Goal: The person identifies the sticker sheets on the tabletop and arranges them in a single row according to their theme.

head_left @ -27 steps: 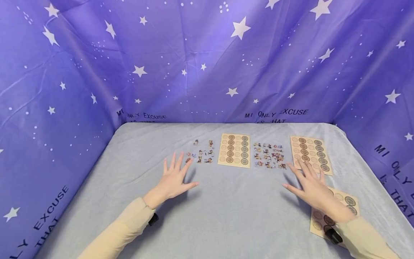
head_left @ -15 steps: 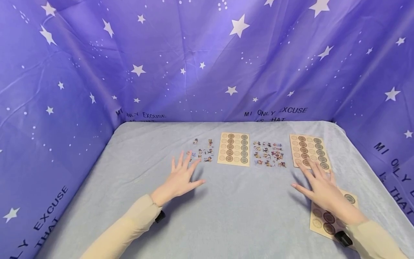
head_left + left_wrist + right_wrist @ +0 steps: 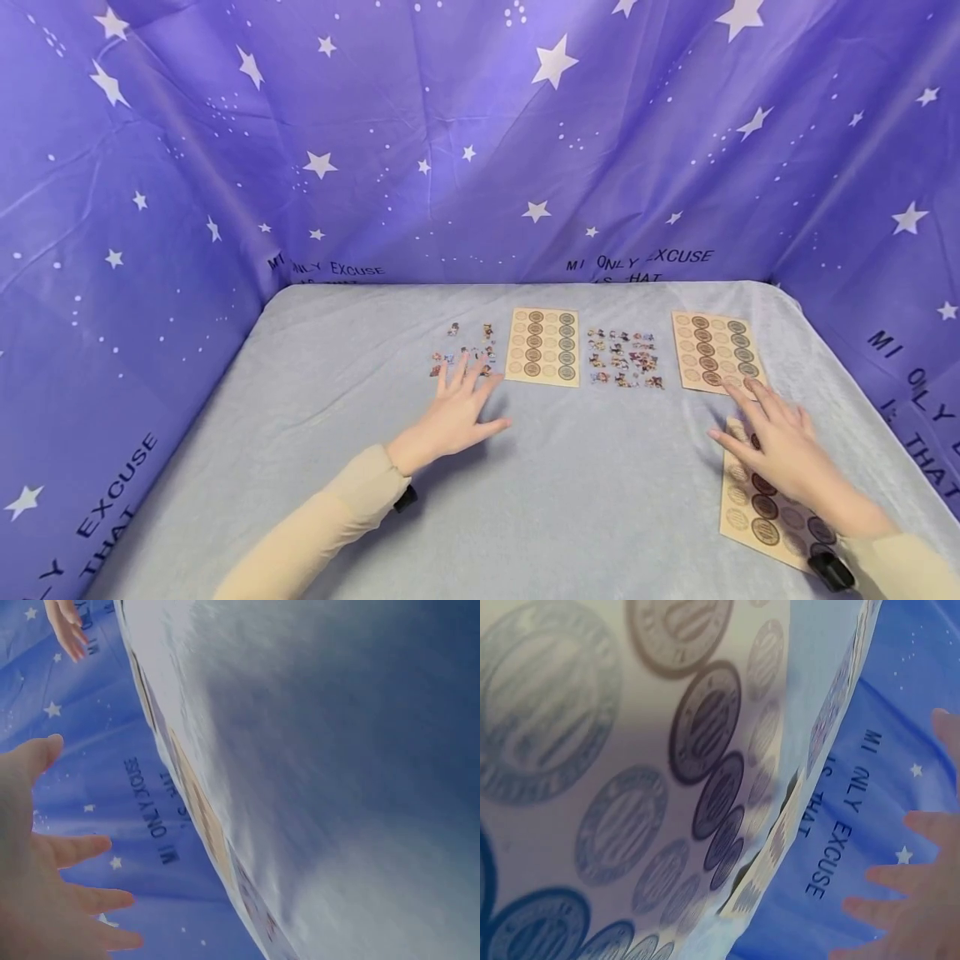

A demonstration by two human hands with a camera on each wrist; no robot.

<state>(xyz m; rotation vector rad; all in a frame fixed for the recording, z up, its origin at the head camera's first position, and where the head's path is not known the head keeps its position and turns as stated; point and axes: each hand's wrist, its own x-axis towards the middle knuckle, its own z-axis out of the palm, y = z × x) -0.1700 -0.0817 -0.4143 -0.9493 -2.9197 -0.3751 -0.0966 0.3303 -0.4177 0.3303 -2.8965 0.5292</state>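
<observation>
My left hand [image 3: 448, 421] hovers with fingers spread just in front of the left clear sticker sheet [image 3: 453, 330], its fingertips covering part of the small cartoon figures. In the left wrist view the fingers of the left hand [image 3: 45, 877] are extended and hold nothing. On the right, my right hand [image 3: 783, 446] hangs above the near tan sheet [image 3: 738, 518] of round printed stamps, hiding its upper right part. Its fingertips reach the lower edge of the far-right tan sheet [image 3: 693, 350]. Spread, unloaded fingers of the right hand [image 3: 911, 877] show in the right wrist view.
Between the hands, toward the back, lie another tan sheet [image 3: 551, 350] with round stamps and a second clear sticker sheet [image 3: 619, 358]. A pale blue cloth [image 3: 570, 483] covers the table. Purple star-printed curtains [image 3: 450, 167] surround it on three sides.
Both hands have drifted to the right, fingers still spread. The left hand now overlaps the left sticker sheet; the right hand has moved further over the near tan sheet. The sheets have stayed put.
</observation>
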